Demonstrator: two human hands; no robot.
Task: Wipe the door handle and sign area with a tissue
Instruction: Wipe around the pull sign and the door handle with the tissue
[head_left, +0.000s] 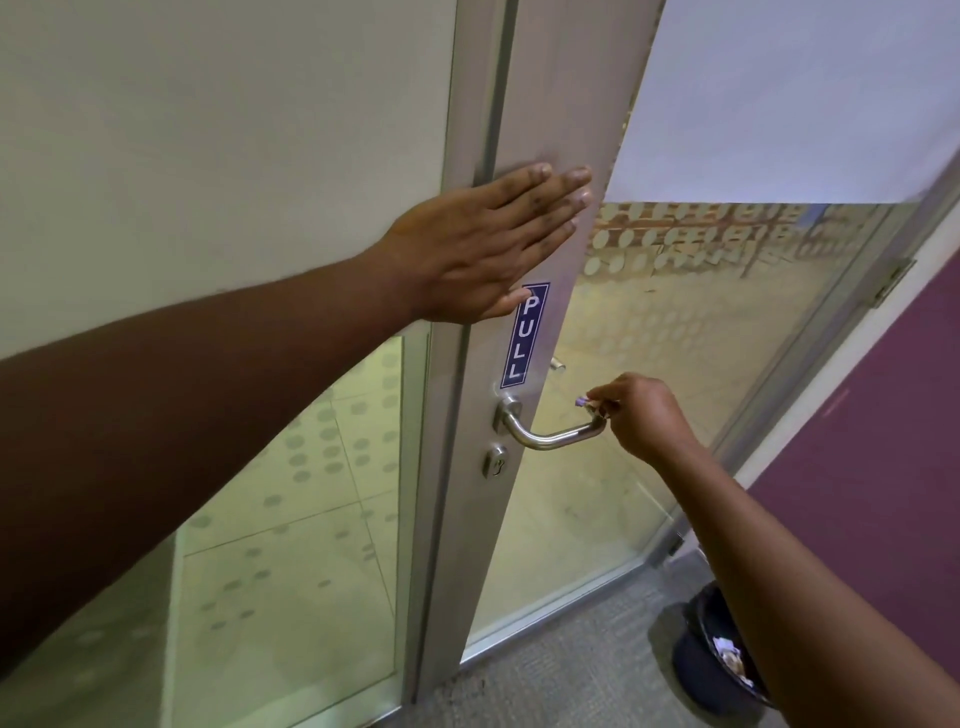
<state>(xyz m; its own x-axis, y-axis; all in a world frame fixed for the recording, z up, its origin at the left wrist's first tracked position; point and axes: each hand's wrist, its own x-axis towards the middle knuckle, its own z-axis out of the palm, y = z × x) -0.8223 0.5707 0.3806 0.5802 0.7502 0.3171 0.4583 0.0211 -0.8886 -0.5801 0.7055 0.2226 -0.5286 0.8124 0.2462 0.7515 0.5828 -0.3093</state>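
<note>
Glass door with pale metal frame (550, 130) fills most of the view, frosted film up top, dotted pattern on the glass lower down; fixed glass panel to its left, same dot pattern. Purple wall (883, 415) at right, grey carpet floor (571, 654) below. Black round waste bin (701, 670) stands on the carpet near the door's bottom corner, crumpled paper inside, partly hidden by the right forearm. Left hand (483, 244) lies flat on the door's metal stile, fingers straight and together, palm against the metal, holding nothing; its thumb touches the top edge of the blue vertical "PULL" sign sticker (523, 335). Sticker sits on the stile directly above the brushed steel lever door handle (550, 434), which runs out rightward from its round rose. Small round steel keyhole cylinder (495, 462) just below the rose. Right hand (641, 415) is at the free end of the lever, grip pinched together on a small wad of pale purple tissue (581, 400); only a bit of it shows past the fingertips. Tissue is just above the lever's tip; contact with the metal can't be confirmed from this angle.
</note>
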